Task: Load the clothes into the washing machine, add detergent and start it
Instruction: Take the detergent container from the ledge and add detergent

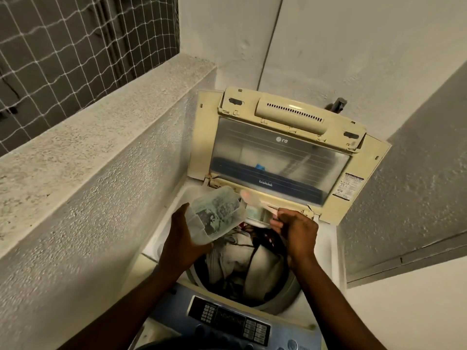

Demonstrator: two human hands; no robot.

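A top-loading washing machine point(321, 251) stands with its lid point(280, 152) folded up against the back wall. Beige and dark clothes point(247, 261) fill the drum. Over the drum's far left edge my left hand point(182, 238) grips a clear plastic detergent container point(214, 213) holding greenish powder, tilted toward the right. My right hand point(295, 231) pinches the handle of a pale scoop point(252, 198), blurred, whose bowl is just right of the container's mouth. Below the scoop is the open detergent drawer point(257, 215) at the drum's back rim.
The blue control panel point(227, 322) with buttons lies at the machine's near edge. A rough concrete ledge point(101, 137) runs along the left, with netting above it. A grey tap point(337, 104) is on the back wall. A white wall closes the right side.
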